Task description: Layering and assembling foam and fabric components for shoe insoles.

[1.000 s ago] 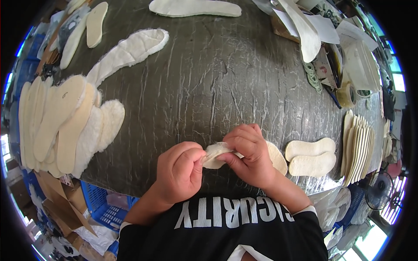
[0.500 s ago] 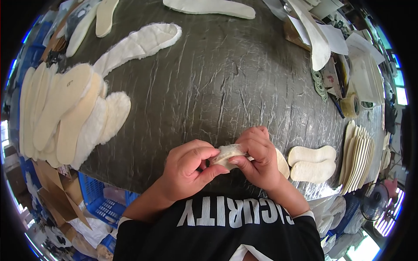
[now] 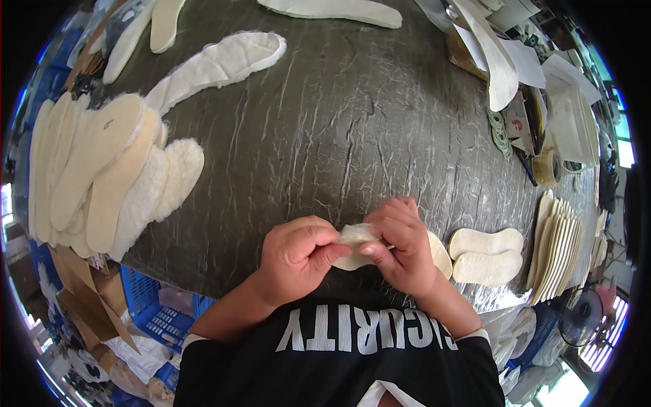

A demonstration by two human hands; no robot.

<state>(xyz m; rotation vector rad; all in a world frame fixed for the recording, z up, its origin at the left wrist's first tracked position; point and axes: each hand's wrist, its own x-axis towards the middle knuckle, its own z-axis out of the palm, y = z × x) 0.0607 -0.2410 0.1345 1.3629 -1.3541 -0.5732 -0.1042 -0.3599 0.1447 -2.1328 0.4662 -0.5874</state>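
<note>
Head view: insole [image 3: 352, 261] is between both hands, near the tabletop's [image 3: 325, 142] near edge, just in front of the black shirt [image 3: 339, 370]. Left hand [image 3: 296, 261]: thumb and index pinch the insole's left side. Right hand [image 3: 405, 247]: grasping it too, thumb on the near face, other fingers curled behind. Fluffy white fibre shows along the top edge, smooth cream face below.

Orientation: the visible part runs roughly left-right, rounded edge toward the person. Hands cover a lot of it, so full long axis unclear; can't tell toe from heel. A rounded cream end [image 3: 440, 255] sticks out right of the right hand; can't tell if it's the same piece.

Around it: cream pair [image 3: 487, 254] just right of that end, long axes left-right, side by side. Row of insoles [image 3: 556, 247] further right, long axes running near-far. Left pile [image 3: 102, 163]: long axes mostly near-far, the top one leaning right at its far end. Fleecy insole [image 3: 217, 66] beyond the pile lies diagonal, far end pointing right. Tape roll [image 3: 546, 167] sits far right.
</note>
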